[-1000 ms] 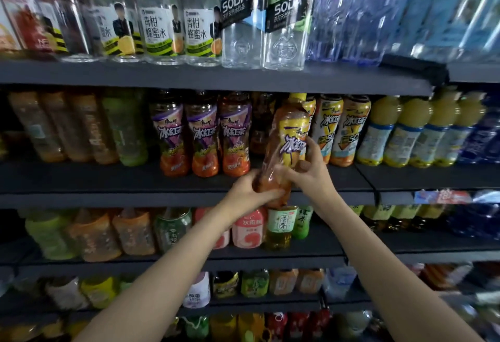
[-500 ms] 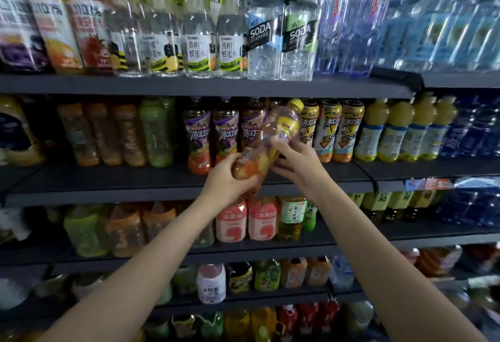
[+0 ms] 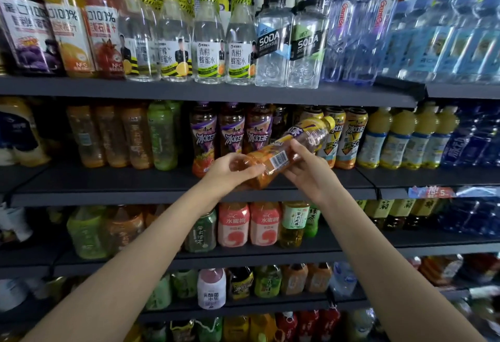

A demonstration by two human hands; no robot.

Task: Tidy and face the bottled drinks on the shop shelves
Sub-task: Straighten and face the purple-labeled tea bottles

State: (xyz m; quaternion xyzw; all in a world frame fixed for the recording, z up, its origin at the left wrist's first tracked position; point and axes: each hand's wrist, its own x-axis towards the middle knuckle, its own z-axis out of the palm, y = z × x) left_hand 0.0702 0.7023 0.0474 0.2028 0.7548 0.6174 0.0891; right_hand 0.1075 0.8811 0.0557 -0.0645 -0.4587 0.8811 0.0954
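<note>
With your left hand (image 3: 232, 169) gripping the base and right hand (image 3: 303, 168) pinching the middle of the tilted iced-tea bottle (image 3: 281, 152), its cap may topple the yellow-labelled bottles (image 3: 349, 135) just behind.

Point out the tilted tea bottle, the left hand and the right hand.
tea bottle (image 3: 281, 158), head view, on its barcode label
left hand (image 3: 230, 171), head view, back of the hand
right hand (image 3: 308, 173), head view, back of the hand
</note>
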